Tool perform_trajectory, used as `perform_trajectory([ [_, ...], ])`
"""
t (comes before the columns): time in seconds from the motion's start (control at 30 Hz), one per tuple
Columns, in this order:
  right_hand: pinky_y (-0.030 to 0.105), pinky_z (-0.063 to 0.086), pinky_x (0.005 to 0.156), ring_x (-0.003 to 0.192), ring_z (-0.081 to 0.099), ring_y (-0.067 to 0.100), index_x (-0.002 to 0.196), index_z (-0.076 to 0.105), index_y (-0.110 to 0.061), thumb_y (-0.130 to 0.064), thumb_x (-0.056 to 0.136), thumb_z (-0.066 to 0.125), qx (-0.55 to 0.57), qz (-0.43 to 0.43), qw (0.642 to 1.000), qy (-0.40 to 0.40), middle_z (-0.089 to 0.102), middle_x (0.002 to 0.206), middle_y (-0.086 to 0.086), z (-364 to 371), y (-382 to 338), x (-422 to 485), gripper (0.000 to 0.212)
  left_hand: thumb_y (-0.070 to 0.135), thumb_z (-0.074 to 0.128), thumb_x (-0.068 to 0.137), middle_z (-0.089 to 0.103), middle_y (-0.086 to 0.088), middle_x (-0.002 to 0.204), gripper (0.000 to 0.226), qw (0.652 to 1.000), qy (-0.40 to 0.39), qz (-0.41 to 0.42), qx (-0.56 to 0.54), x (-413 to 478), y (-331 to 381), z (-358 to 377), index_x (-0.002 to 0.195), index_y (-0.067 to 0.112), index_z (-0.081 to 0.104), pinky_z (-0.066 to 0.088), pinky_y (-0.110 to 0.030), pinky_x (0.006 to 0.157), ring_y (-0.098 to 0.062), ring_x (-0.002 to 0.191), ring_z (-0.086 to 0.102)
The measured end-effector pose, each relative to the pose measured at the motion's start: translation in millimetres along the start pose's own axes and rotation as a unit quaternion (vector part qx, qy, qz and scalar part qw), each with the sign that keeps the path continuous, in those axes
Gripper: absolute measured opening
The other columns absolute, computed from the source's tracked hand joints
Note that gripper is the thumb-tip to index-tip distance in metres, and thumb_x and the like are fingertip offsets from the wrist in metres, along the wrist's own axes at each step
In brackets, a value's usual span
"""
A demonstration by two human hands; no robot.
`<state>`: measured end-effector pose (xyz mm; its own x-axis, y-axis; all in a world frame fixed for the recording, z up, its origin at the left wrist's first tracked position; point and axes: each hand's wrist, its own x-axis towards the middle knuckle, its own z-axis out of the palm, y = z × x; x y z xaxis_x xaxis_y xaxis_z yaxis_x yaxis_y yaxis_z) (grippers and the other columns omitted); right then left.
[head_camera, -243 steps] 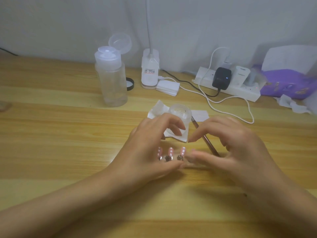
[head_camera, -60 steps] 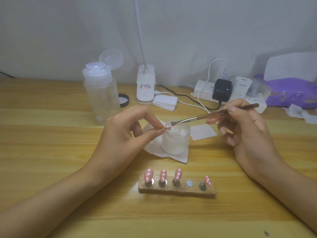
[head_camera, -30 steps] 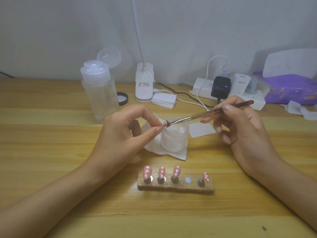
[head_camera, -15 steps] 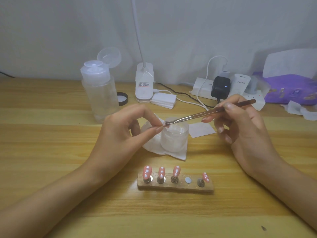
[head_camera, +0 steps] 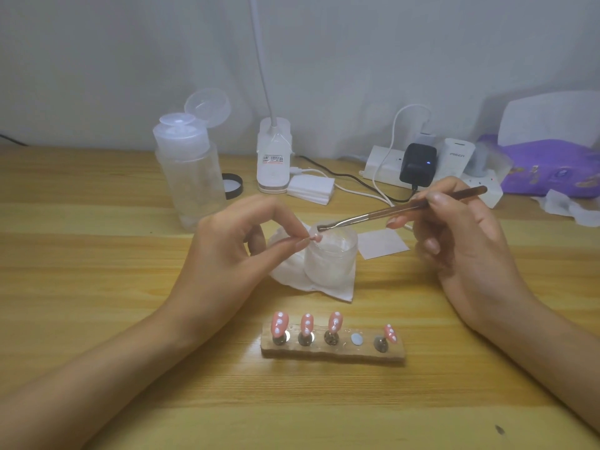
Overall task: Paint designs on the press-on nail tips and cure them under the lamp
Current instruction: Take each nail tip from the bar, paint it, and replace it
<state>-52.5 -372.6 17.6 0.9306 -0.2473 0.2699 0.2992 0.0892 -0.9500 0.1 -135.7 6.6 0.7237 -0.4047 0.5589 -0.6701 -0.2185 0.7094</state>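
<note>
Lifting slightly since a moment ago, the brush (head_camera: pixel 389 211), gripped in the right hand (head_camera: pixel 461 235), is pointing left, its bristles hovering just above the nail tip (head_camera: pixel 315 237) that the left hand (head_camera: pixel 233 241) is pinching over the jar (head_camera: pixel 331 258).

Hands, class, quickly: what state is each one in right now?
Left hand: closed, pinching a pink nail tip between thumb and finger.
Right hand: closed, holding the brush.

Head view — looks down, seemingly close, at table (head_camera: pixel 97 287).
</note>
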Motion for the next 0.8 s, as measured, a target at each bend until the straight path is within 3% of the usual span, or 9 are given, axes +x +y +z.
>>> perform_trajectory([
  [0.07, 0.014, 0.029, 0.044, 0.051, 0.033, 0.008, 0.085, 0.047, -0.021, -0.022, 0.098, 0.048, -0.020, -0.003, 1.000, -0.018, 0.074, 0.077, 0.008, 1.2, 0.1, -0.3, 0.013, 0.025, 0.076, 0.083, 0.065, 0.009, 0.083, 0.008, 1.000, -0.001, -0.002, -0.005, 0.0, -0.4, 0.0, 0.080, 0.026, 0.068, 0.035, -0.013, 0.056, -0.015, 0.052, 0.041],
  [0.17, 0.015, 0.024, 0.043, 0.051, 0.026, 0.008, 0.084, 0.047, -0.023, -0.017, 0.102, 0.046, -0.024, 0.017, 0.999, 0.017, 0.074, 0.075, 0.006, -0.7, 1.7, 1.0, 0.018, 0.027, 0.075, 0.082, 0.065, 0.009, 0.085, 0.007, 1.000, 0.001, -0.002, -0.004, 0.1, -0.5, 0.6, 0.080, 0.026, 0.069, 0.035, -0.013, 0.056, -0.015, 0.052, 0.042],
  [0.33, 0.013, 0.029, 0.043, 0.051, 0.029, 0.007, 0.085, 0.048, -0.022, -0.024, 0.096, 0.049, -0.014, 0.000, 1.000, -0.012, 0.074, 0.077, 0.006, 0.8, -0.6, 0.1, 0.012, 0.030, 0.075, 0.083, 0.067, 0.007, 0.088, 0.007, 1.000, 0.006, 0.003, 0.018, -1.1, -1.2, -0.4, 0.080, 0.029, 0.069, 0.034, -0.014, 0.056, -0.019, 0.054, 0.043],
  [0.5, 0.013, 0.027, 0.042, 0.050, 0.029, 0.007, 0.083, 0.050, -0.024, -0.018, 0.102, 0.047, -0.007, 0.020, 1.000, 0.022, 0.074, 0.075, 0.005, -1.0, 1.7, 2.0, 0.020, 0.031, 0.074, 0.084, 0.065, 0.007, 0.090, 0.007, 0.999, 0.009, 0.011, 0.038, -2.2, -0.1, -0.9, 0.081, 0.030, 0.067, 0.034, -0.016, 0.056, -0.019, 0.055, 0.042],
  [0.63, 0.015, 0.029, 0.044, 0.053, 0.034, 0.007, 0.086, 0.048, -0.022, -0.022, 0.099, 0.048, -0.030, -0.001, 0.999, -0.022, 0.074, 0.079, 0.006, 0.3, 1.4, 1.1, 0.013, 0.030, 0.074, 0.084, 0.064, 0.007, 0.089, 0.008, 0.999, 0.009, 0.013, 0.041, -1.7, 0.1, -0.1, 0.081, 0.028, 0.067, 0.034, -0.020, 0.056, -0.018, 0.055, 0.040],
  [0.8, 0.014, 0.028, 0.042, 0.051, 0.034, 0.006, 0.082, 0.049, -0.024, -0.020, 0.100, 0.048, -0.003, 0.009, 1.000, 0.013, 0.073, 0.074, 0.004, -0.7, 1.4, 2.3, 0.019, 0.027, 0.074, 0.084, 0.064, 0.008, 0.089, 0.008, 0.999, 0.008, 0.014, 0.034, -1.7, 1.4, 0.1, 0.080, 0.028, 0.067, 0.034, -0.019, 0.056, -0.019, 0.055, 0.040],
])
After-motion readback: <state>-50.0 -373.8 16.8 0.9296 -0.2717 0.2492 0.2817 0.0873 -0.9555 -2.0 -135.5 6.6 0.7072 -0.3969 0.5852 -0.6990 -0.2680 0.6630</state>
